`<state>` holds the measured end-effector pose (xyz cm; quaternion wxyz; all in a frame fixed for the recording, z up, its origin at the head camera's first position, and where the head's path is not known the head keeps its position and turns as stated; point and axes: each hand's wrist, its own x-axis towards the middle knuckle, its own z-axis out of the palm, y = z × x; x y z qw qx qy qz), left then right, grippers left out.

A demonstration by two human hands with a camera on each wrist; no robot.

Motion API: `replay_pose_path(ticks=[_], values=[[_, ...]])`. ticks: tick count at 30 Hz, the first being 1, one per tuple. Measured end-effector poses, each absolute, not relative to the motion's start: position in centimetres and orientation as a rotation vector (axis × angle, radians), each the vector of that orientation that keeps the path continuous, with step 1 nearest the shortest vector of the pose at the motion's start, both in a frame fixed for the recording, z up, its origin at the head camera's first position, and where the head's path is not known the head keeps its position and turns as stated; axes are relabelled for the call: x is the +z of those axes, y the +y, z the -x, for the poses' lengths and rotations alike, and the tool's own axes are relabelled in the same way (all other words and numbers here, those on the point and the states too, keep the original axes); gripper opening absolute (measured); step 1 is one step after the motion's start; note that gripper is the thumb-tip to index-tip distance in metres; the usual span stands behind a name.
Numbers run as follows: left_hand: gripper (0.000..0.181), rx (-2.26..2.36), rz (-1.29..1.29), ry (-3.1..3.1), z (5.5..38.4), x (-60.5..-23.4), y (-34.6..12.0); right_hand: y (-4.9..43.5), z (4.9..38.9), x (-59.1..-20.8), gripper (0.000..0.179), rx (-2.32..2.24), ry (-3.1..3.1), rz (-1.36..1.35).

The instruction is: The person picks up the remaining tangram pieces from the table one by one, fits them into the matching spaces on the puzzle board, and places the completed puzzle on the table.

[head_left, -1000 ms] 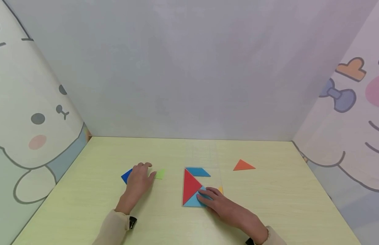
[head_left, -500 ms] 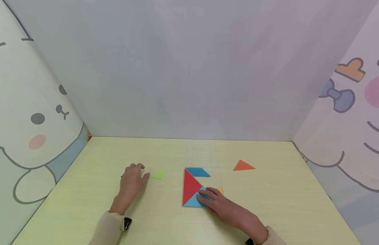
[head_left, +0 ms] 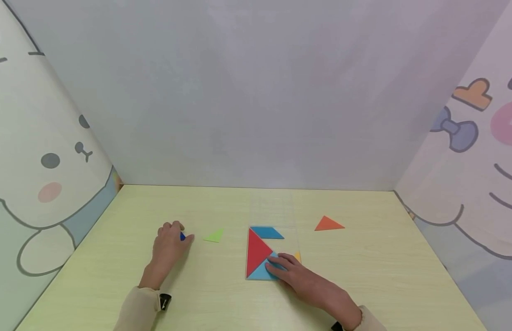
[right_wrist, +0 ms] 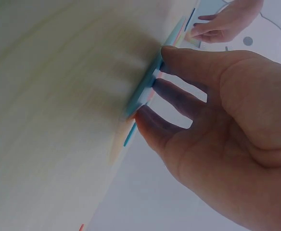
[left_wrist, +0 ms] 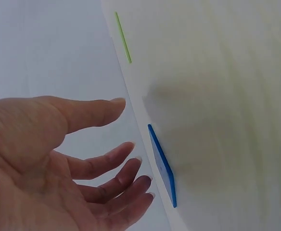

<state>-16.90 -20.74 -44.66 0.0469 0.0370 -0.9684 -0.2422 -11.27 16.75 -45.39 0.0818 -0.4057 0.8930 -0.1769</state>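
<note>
The pale wooden table [head_left: 363,276] looks as it did a moment ago, and the clear tray [head_left: 273,209] with the red triangle [head_left: 257,250], the light blue triangle [head_left: 260,272] and the blue parallelogram [head_left: 267,232] has not shifted. What has changed is on the left: the left hand [head_left: 168,243] has slid back along the table, away from the green triangle [head_left: 214,236], which now lies well apart from it. The dark blue piece [left_wrist: 162,165] has come back with that hand; only a sliver shows by the thumb. The wrist view shows the left hand's fingers loosely bent and spread, hovering just beside the piece's edge, gripping nothing. The right hand [head_left: 299,276] stays put, fingers straight and fanned, tips pressing the light blue triangle. An orange triangle [head_left: 329,224] lies off to the right.
</note>
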Motion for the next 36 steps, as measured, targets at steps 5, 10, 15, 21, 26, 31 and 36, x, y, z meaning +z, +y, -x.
replay_pose_path(ticks=[5, 10, 15, 21, 26, 31, 36], values=[[0.038, -0.761, -0.121, -2.960, 16.8, -44.7, -21.4, 16.7, 11.3, -45.4, 0.049, -0.528, 2.671, 1.218], [0.035, -0.772, -0.140, -2.977, 17.0, -45.0, -22.0, 16.7, 11.3, -45.3, 0.049, -0.525, 2.667, 1.205], [0.037, -0.780, -0.160, -2.985, 17.0, -45.0, -22.5, 16.7, 11.3, -45.5, 0.050, -0.512, 2.662, 1.180], [0.048, -0.789, -0.200, -3.019, 17.2, -44.7, -23.0, 16.7, 11.3, -45.5, 0.049, -0.524, 2.672, 1.214], [0.056, -0.772, -0.199, -3.061, 17.3, -44.7, -23.6, 16.7, 11.3, -45.4, 0.049, -0.528, 2.673, 1.237], [0.053, -0.751, -0.172, -3.073, 17.4, -44.8, -24.1, 16.7, 11.3, -45.5, 0.050, -0.534, 2.670, 1.226], [0.048, -0.761, -0.157, -3.070, 17.5, -44.8, -24.2, 16.7, 11.2, -45.5, 0.049, -0.538, 2.668, 1.213]])
